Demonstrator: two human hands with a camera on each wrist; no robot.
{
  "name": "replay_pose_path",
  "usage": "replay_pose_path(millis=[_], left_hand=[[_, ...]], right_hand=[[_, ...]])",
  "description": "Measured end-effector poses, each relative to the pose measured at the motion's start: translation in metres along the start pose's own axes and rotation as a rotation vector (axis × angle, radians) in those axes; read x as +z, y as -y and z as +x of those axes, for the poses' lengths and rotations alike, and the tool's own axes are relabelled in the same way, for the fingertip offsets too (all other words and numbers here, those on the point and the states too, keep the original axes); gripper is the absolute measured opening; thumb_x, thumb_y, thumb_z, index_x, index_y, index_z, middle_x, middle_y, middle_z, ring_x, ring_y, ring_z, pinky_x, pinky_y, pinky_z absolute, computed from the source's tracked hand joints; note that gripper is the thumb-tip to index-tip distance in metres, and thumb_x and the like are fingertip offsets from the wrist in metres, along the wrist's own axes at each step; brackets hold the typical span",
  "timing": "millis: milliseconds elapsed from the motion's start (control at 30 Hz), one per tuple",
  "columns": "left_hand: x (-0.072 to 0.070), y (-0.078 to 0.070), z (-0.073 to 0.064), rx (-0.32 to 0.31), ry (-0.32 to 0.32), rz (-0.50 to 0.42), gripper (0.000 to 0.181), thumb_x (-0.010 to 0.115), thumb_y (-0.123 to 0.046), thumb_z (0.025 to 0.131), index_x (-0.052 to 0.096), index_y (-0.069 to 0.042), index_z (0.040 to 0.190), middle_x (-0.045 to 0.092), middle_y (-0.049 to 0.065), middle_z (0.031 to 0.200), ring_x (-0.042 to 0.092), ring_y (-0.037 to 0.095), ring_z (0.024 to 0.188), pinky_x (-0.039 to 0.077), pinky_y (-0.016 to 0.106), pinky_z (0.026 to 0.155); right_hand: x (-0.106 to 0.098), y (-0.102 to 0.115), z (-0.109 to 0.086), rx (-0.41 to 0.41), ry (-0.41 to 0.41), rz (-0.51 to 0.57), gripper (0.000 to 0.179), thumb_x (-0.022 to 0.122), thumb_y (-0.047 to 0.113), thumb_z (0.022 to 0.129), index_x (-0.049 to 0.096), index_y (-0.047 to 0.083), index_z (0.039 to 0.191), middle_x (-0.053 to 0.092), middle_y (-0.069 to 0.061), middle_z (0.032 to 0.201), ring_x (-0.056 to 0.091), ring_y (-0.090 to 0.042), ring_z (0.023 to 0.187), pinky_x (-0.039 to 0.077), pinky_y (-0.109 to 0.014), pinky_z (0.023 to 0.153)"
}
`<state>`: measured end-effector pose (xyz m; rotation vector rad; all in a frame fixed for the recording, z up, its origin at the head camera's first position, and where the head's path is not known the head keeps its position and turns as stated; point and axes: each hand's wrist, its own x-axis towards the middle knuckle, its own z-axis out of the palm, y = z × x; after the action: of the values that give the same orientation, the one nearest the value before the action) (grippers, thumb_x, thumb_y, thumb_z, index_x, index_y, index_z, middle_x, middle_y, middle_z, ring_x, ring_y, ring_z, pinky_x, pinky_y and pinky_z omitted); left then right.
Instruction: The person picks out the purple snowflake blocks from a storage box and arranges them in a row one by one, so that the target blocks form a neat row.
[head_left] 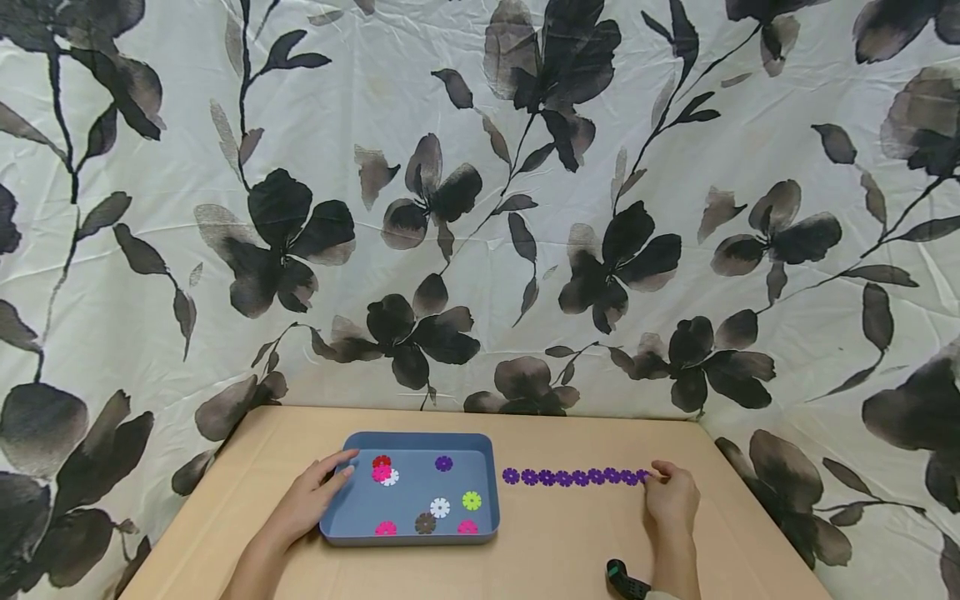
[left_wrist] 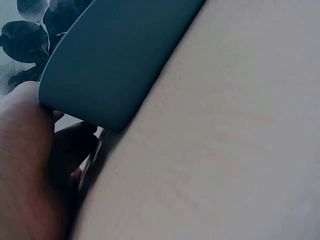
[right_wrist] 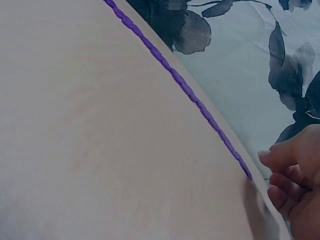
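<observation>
A blue-grey tray (head_left: 408,539) sits left of centre on the table. My left hand (head_left: 309,500) holds its left side, with fingertips over the rim; in the left wrist view other fingers (left_wrist: 75,145) curl in shadow against the outer wall. Right of the tray, a row of purple flower-shaped discs (head_left: 562,477) runs edge to edge, seemingly linked. My right hand (head_left: 672,497) is at the row's right end. In the right wrist view its loosely curled fingers (right_wrist: 280,155) appear just apart from the purple chain (right_wrist: 185,85), with nothing visible in them.
Inside the tray lie loose flower discs: a purple one (head_left: 443,463), a lime one (head_left: 471,501), a brown one (head_left: 425,523), and several pink, white and red ones. A black strapped device (head_left: 626,581) is by my right wrist. Floral cloth (head_left: 480,250) hangs behind the table (head_left: 555,550).
</observation>
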<state>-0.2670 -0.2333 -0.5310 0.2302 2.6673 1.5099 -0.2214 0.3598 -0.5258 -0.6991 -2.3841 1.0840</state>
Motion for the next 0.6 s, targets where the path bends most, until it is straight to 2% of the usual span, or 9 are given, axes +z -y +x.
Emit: replay_pose_path(millis=[67, 133, 233, 300, 367, 533, 600], left_hand=[[0.000, 0.000, 0.000, -0.001, 0.000, -0.002, 0.052, 0.055, -0.046, 0.107, 0.055, -0.020, 0.152, 0.043, 0.020, 0.163, 0.024, 0.049, 0.156, 0.013, 0.073, 0.124], [0.000, 0.000, 0.000, -0.003, 0.002, -0.003, 0.052, 0.055, -0.046, 0.107, 0.055, -0.020, 0.152, 0.042, 0.020, 0.163, 0.023, 0.049, 0.156, 0.011, 0.073, 0.124], [0.000, 0.000, 0.000, -0.003, 0.002, -0.001, 0.052, 0.055, -0.047, 0.107, 0.055, -0.020, 0.152, 0.042, 0.020, 0.163, 0.025, 0.049, 0.156, 0.013, 0.073, 0.124], [0.000, 0.001, 0.001, 0.003, -0.001, 0.001, 0.053, 0.055, -0.047, 0.107, 0.055, -0.020, 0.151, 0.043, 0.020, 0.162, 0.026, 0.049, 0.155, 0.016, 0.073, 0.124], [0.000, 0.002, 0.001, 0.016, -0.007, -0.003, 0.052, 0.055, -0.047, 0.107, 0.056, -0.020, 0.151, 0.044, 0.020, 0.162, 0.027, 0.048, 0.155, 0.015, 0.071, 0.125], [0.001, 0.004, 0.003, 0.043, -0.018, -0.021, 0.050, 0.056, -0.044, 0.107, 0.058, -0.019, 0.149, 0.047, 0.020, 0.160, 0.022, 0.048, 0.157, 0.006, 0.067, 0.128], [0.001, 0.004, 0.003, 0.040, -0.017, -0.023, 0.049, 0.056, -0.043, 0.107, 0.058, -0.018, 0.149, 0.046, 0.020, 0.160, 0.022, 0.048, 0.157, 0.006, 0.067, 0.128]], right_hand=[[-0.001, 0.004, 0.000, -0.014, 0.003, 0.009, 0.033, 0.061, 0.004, 0.099, 0.066, -0.005, 0.130, 0.061, -0.030, 0.124, 0.056, -0.044, 0.113, 0.048, -0.054, 0.088], [-0.002, 0.011, -0.001, -0.026, 0.007, 0.031, 0.033, 0.061, 0.006, 0.101, 0.065, -0.003, 0.132, 0.059, -0.027, 0.130, 0.054, -0.043, 0.119, 0.049, -0.052, 0.090], [-0.001, 0.024, -0.001, -0.067, 0.003, 0.077, 0.032, 0.063, 0.007, 0.102, 0.066, -0.001, 0.133, 0.059, -0.023, 0.131, 0.054, -0.039, 0.119, 0.049, -0.034, 0.084], [0.002, 0.034, -0.002, -0.095, -0.002, 0.107, 0.032, 0.065, 0.009, 0.101, 0.068, 0.001, 0.132, 0.060, -0.021, 0.131, 0.056, -0.037, 0.118, 0.045, -0.021, 0.078], [0.005, 0.044, -0.003, -0.130, -0.002, 0.124, 0.031, 0.067, 0.010, 0.101, 0.069, 0.002, 0.131, 0.061, -0.019, 0.130, 0.058, -0.035, 0.116, 0.042, -0.015, 0.074], [0.014, 0.066, -0.006, -0.217, 0.016, 0.157, 0.030, 0.071, 0.012, 0.100, 0.072, 0.003, 0.128, 0.064, -0.016, 0.126, 0.062, -0.031, 0.109, 0.044, -0.014, 0.076], [0.017, 0.074, -0.008, -0.251, 0.023, 0.185, 0.029, 0.073, 0.011, 0.098, 0.073, 0.003, 0.126, 0.066, -0.016, 0.124, 0.064, -0.027, 0.105, 0.045, -0.014, 0.077]])
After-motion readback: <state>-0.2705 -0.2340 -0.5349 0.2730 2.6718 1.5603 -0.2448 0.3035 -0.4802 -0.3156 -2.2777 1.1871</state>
